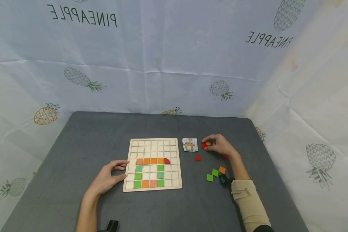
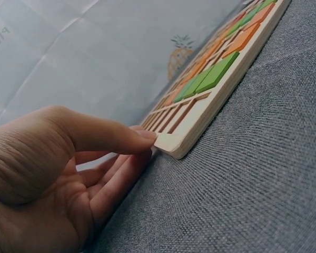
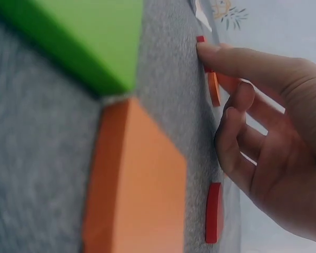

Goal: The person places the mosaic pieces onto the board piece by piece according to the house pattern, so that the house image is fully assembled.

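On the tabletop (image 1: 153, 211), right of the gridded board (image 1: 154, 148), a red piece (image 1: 204, 146) is best lifted by its edges, lest the orange piece (image 1: 208, 143) beside it be dragged. It seems pinched by the right hand (image 1: 221, 146); the board's left edge is touched by the left hand (image 1: 104, 179), fingers loosely spread.

Right forearm (image 1: 240, 169): tan sleeve (image 1: 250, 206), creased, toward 4–5 o'clock; dark lettering (image 1: 247, 191) near the cuff (image 1: 240, 183), too small to read. Black band (image 1: 264, 228) at sleeve's 5 o'clock end. Black device (image 1: 227, 181), dark teal face, at cuff's 9 o'clock. Angular black piece (image 1: 113, 225) near 7 o'clock, beside bare left forearm (image 1: 87, 207).
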`<state>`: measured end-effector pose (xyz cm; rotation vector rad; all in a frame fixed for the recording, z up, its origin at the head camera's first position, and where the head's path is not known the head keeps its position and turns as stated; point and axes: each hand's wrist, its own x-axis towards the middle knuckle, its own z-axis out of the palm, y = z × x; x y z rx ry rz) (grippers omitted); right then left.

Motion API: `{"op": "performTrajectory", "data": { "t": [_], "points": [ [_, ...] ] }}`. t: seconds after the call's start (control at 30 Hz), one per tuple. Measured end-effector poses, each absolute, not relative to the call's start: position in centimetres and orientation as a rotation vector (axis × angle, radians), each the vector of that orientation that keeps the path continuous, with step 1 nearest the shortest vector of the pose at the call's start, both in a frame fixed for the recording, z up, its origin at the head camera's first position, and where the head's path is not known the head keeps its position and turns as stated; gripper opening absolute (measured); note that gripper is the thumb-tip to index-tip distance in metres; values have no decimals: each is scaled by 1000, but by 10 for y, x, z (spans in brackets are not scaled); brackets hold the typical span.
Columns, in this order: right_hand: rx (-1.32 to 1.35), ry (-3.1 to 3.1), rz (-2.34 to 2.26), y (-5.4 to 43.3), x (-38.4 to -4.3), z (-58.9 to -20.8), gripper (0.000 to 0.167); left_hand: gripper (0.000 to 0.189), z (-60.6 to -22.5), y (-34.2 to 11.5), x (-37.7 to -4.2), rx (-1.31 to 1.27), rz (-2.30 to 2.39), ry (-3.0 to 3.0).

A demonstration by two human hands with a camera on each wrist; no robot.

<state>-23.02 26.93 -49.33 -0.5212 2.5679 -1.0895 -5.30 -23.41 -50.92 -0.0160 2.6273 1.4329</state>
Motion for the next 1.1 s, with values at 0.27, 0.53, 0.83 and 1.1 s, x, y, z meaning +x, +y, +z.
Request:
{"op": "performTrajectory", "data": {
  "t": [0.27,0.53,0.83,1.1],
  "points": [
    [-577,2568,-1076,270,-231,-494,31,54,-508,-234,-52,-30,1430,2621],
    [-591,2571,-1066,269,-231,-495,31,54,-508,-234,-52,-24,1429,2626],
    [-643,2625,-1063,269,-231,-496,28,53,-507,-234,-52,-20,1432,2624],
    [-664,2617,-1133,255,-226,-481,28,53,-508,-235,-52,-10,1434,2641]
  ]
}}
